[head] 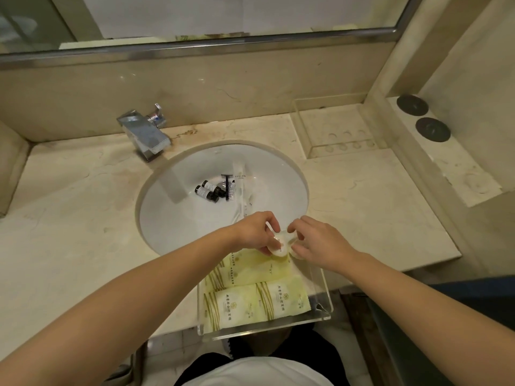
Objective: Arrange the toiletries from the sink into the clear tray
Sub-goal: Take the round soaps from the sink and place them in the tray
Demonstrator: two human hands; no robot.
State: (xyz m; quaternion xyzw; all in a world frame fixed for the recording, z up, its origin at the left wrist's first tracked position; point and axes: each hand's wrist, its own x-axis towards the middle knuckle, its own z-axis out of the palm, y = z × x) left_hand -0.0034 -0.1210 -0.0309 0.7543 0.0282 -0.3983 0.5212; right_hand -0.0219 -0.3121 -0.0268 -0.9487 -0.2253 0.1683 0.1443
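Marble desk (83, 190), sink (292, 174) w/ small bottles (207, 190) left. Both hands, left (255, 232) & right (320, 243), pinch a white packet (280, 243), prob. soap, over clear tray (324, 305); best laid flat beside the sachets (250, 291).

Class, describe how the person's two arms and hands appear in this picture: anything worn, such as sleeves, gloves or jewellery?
Both forearms are bare as far as the frame shows: no sleeves in view. The left hand and right hand wear no gloves. No rings, watch or bracelets show on the fingers or wrists. Nails look short and unpainted, though small in this view.
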